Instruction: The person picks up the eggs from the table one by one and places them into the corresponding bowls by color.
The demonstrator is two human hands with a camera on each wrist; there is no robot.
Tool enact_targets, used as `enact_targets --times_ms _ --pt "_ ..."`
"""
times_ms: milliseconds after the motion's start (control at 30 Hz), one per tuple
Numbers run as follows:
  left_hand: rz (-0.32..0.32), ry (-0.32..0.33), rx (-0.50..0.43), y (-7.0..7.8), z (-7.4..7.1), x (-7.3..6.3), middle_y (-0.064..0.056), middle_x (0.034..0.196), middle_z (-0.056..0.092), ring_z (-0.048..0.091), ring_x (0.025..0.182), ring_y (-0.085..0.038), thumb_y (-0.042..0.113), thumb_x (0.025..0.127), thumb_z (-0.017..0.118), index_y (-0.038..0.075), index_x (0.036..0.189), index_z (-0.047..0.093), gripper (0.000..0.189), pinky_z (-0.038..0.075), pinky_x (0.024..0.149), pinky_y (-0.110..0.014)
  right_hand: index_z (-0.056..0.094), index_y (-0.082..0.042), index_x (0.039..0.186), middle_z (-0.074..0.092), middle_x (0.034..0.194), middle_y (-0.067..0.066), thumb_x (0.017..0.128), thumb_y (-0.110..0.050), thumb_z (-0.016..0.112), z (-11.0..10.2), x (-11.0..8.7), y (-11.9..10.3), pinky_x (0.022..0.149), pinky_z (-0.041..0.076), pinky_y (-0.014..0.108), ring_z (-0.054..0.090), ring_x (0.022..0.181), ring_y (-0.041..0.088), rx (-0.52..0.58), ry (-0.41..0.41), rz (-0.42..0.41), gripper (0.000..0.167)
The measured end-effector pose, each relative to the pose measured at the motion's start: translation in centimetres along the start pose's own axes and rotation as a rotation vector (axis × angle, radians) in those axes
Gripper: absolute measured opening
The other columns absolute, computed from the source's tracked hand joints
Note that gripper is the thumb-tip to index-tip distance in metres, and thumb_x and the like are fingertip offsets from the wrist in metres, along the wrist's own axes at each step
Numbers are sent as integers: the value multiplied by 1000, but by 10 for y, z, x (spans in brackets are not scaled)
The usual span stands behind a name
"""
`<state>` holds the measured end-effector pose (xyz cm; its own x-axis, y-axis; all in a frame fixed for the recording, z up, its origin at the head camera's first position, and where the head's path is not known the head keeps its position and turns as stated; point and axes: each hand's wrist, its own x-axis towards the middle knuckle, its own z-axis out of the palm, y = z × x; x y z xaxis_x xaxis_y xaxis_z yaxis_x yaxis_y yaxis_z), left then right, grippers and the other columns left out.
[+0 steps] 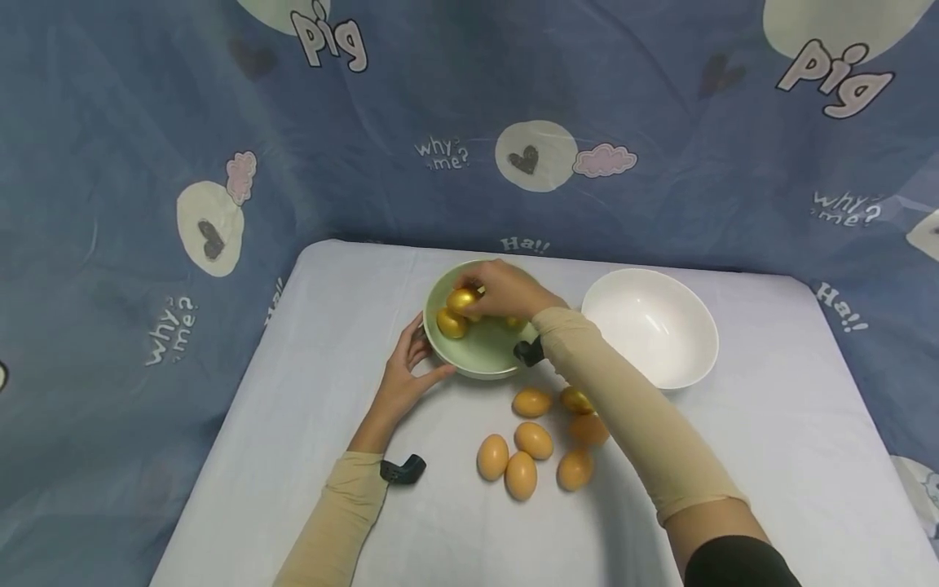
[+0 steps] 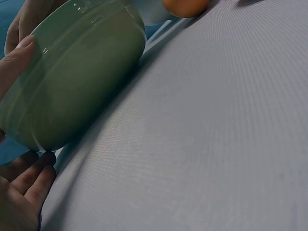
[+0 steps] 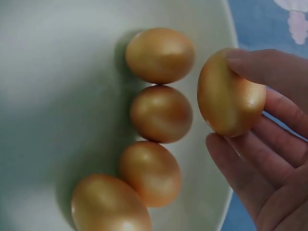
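Note:
My right hand (image 1: pixel 506 291) is over the pale green bowl (image 1: pixel 477 356), pinching a golden egg (image 3: pixel 226 96) between thumb and fingers. That egg overlaps the bowl's inner wall in the right wrist view. Several other golden eggs (image 3: pixel 161 114) lie in a row inside the bowl, touching one another. At the bowl's near left side, my left hand (image 1: pixel 402 383) holds it from outside. In the left wrist view the thumb (image 2: pixel 17 60) lies against the upper wall near the rim, and the fingertips touch low, by the base.
A white bowl (image 1: pixel 706 350) stands to the right, partly behind my right forearm. Several orange-brown eggs (image 1: pixel 533 440) and a golden egg (image 1: pixel 575 399) lie on the white cloth in front of the green bowl. A blue patterned curtain (image 1: pixel 411 98) hangs behind the table.

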<state>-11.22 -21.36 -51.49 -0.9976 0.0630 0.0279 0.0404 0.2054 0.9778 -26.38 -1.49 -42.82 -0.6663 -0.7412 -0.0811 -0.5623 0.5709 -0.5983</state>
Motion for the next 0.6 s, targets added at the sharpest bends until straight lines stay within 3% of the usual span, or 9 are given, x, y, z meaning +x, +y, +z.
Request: enact_targets --times_ms 133,367,600 --pt "6 0 0 -1 0 0 -16 167 33 45 146 -39 6 87 83 14 166 19 102 39 127 -49 71 -14 128 73 122 -1 92 -32 79 5 11 0 106 55 33 65 110 15 -71 -24 47 41" --pt "0 -3 -11 -3 -2 1 -16 166 35 46 146 -38 6 86 84 15 165 20 102 39 126 -50 71 -15 128 72 120 -1 94 -30 77 11 23 -3 101 56 33 65 105 15 -50 -57 70 38" --pt "19 1 -13 -6 -1 1 -18 166 35 46 145 -39 5 86 83 14 166 20 102 40 126 -50 70 -11 129 71 128 4 95 -26 76 15 31 -8 113 51 37 63 118 21 -61 -105 80 38"
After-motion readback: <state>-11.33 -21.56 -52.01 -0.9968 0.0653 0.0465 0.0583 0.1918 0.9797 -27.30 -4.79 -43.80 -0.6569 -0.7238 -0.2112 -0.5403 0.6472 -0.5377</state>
